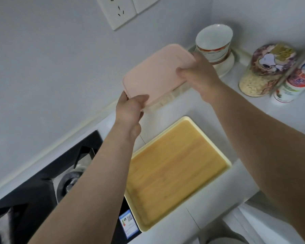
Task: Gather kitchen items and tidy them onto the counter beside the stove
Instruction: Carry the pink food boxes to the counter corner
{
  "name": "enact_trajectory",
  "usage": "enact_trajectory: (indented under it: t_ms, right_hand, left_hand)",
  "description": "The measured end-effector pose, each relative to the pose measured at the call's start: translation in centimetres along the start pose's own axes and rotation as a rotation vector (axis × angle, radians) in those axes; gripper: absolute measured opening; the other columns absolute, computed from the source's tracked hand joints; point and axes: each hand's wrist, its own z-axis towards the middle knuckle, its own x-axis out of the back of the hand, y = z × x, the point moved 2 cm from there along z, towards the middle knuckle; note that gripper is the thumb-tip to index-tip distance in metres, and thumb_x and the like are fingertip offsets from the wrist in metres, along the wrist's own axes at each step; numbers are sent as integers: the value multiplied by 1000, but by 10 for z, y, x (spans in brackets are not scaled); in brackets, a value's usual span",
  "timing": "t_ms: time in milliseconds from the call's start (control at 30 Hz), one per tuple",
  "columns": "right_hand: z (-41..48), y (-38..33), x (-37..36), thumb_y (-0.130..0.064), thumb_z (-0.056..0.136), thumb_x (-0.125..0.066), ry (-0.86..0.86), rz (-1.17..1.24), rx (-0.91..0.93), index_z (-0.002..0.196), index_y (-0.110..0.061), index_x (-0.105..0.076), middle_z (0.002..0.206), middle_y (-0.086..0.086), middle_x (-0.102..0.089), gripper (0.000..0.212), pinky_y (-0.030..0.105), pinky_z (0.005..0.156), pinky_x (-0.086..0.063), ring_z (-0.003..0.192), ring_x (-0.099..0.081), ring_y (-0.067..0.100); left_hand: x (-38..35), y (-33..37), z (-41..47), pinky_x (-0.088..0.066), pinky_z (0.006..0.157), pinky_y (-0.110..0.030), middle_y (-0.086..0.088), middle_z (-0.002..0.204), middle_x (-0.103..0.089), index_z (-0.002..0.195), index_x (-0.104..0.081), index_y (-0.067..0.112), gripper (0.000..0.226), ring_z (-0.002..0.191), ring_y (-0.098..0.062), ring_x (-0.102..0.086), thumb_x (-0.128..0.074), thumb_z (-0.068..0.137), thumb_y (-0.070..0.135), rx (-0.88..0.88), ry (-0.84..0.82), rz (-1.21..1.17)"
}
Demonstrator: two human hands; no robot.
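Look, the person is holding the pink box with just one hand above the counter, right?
Not quite. The head view shows both hands on the pink box: the left hand grips its near corner and the right hand its far side. It is above the counter.

arms: two, bare to the frame edge | left hand point(129, 110): bare | right hand point(200, 74): bare
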Motion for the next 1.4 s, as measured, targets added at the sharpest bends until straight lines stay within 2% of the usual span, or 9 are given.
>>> enact_trajectory:
  t_ms: [133,267,500,633,733,800,1033,1233,1400]
  right_hand:
    - [44,9,-10,-30,78,-69,-32,-37,11,125,-16,-55,112,-3,-63,50,28,82,-48,102,-61,17]
    - [70,18,-21,-25,85,-66,-72,-75,30,131,-16,-52,113,-4,-57,49,25,82,-43,102,-56,15]
    - [92,37,-31,-33,91,-60,-107,-252,70,137,-12,-45,132,7,-55,52,26,83,-36,117,-53,25]
    - [96,37,-32,-37,94,-58,-103,-276,57,144,-13,-37,138,7,-52,58,30,92,-39,124,-52,27]
    - [94,39,-34,-37,94,-57,-89,-251,39,148,-16,-32,141,5,-52,62,32,96,-39,125,-52,26]
    - [93,41,-35,-36,93,-58,-77,-185,15,147,-19,-34,137,2,-55,62,31,94,-41,121,-54,24]
    - [83,40,-38,-32,91,-62,-110,-73,-17,139,-22,-44,119,-7,-60,52,28,88,-44,110,-58,17]
    - [72,38,-51,-35,95,-59,-149,-81,-35,150,-25,-32,135,-3,-58,62,24,95,-41,121,-54,19]
    - [79,35,-52,-30,95,-59,-148,-72,-49,149,-26,-33,135,-2,-57,60,30,101,-43,121,-54,20]
  left_hand:
    - [-9,4,37,-46,106,-46,-2,125,-66,122,-63,18,46,100,-16,-61,-62,80,-2,4,-23,16]
    - [-12,-9,62,-45,107,-46,0,126,-65,125,-61,18,49,116,-19,-61,-60,83,-7,17,-40,-13]
    - [-18,-21,87,-48,106,-40,6,124,-67,133,-55,25,55,118,-17,-61,-59,88,-6,-43,-71,-19]
    - [-20,-20,89,-50,102,-37,9,129,-64,138,-48,34,55,119,-14,-61,-59,94,4,-45,-133,25]
    - [-17,-21,87,-42,105,-42,15,132,-61,145,-36,48,64,120,-10,-57,-64,95,18,20,-153,62]
    - [-15,-23,87,-37,110,-48,17,132,-58,148,-29,51,70,126,-17,-53,-66,94,26,83,-173,56]
    - [-13,-28,77,-39,111,-49,16,127,-61,140,-46,46,52,121,-22,-58,-57,98,18,88,-120,-63]
    - [-2,-27,76,-42,110,-45,13,121,-65,140,-49,39,54,118,-27,-61,-54,97,7,110,-52,-81]
    - [-2,-24,78,-34,113,-50,16,129,-60,131,-45,50,44,122,-20,-56,-56,99,21,128,-108,28]
